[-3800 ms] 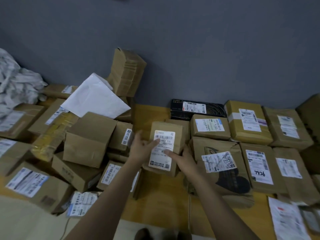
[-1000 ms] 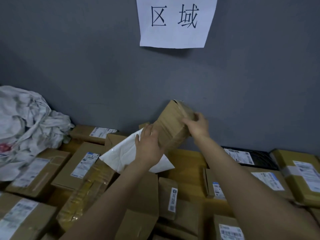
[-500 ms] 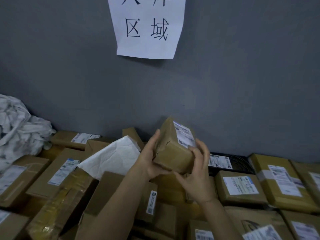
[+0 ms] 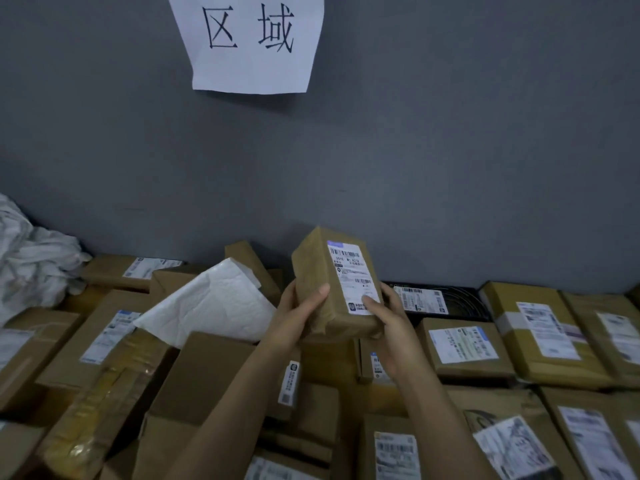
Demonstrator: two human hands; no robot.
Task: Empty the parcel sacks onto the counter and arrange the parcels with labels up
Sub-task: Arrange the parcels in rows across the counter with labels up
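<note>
A brown taped parcel [image 4: 322, 271] with a white label facing me is held up in the air above the counter, near the grey wall. My left hand [image 4: 298, 315] grips its left side, thumb across the front. My right hand [image 4: 393, 323] grips its lower right corner, thumb on the label. Below lie several brown parcels; those at the right [image 4: 464, 344] sit in rows with labels up, while those at the left [image 4: 104, 336] are piled loosely. A white padded mailer [image 4: 211, 303] leans on the left pile.
A crumpled white sack [image 4: 31, 261] lies at the far left against the wall. A black box [image 4: 450, 299] sits at the back behind the held parcel. A paper sign [image 4: 249, 39] hangs on the wall above.
Both hands have turned the brown parcel picked from the back of the pile so its label faces me, and raised it a little. My view has shifted slightly.
</note>
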